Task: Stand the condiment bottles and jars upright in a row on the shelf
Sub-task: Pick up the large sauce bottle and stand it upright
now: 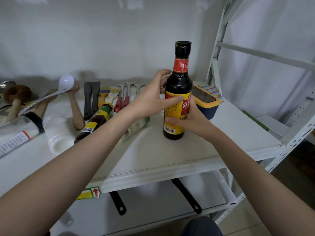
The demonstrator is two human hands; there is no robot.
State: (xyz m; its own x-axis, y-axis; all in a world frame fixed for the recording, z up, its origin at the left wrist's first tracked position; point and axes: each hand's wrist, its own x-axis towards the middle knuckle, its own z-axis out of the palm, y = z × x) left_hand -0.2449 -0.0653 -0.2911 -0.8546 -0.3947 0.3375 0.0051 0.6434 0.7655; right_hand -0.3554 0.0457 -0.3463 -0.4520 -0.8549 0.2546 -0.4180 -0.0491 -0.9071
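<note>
Both hands clasp the upright dark soy bottle (178,92) near the shelf's (153,160) right: right hand (189,118) low, left hand (151,101) higher. First bottle is stood; next, I judge, the fallen brown bottle (93,121) farther left needs lifting

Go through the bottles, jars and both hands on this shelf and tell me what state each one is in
Dark soy bottle: upright, held.
Green-capped bottle: lying down.
Pale green bottle: lying down.
White jar: on its side.
Clear bottle: lying down.
Left hand: gripping soy bottle.
Right hand: gripping soy bottle.
</note>
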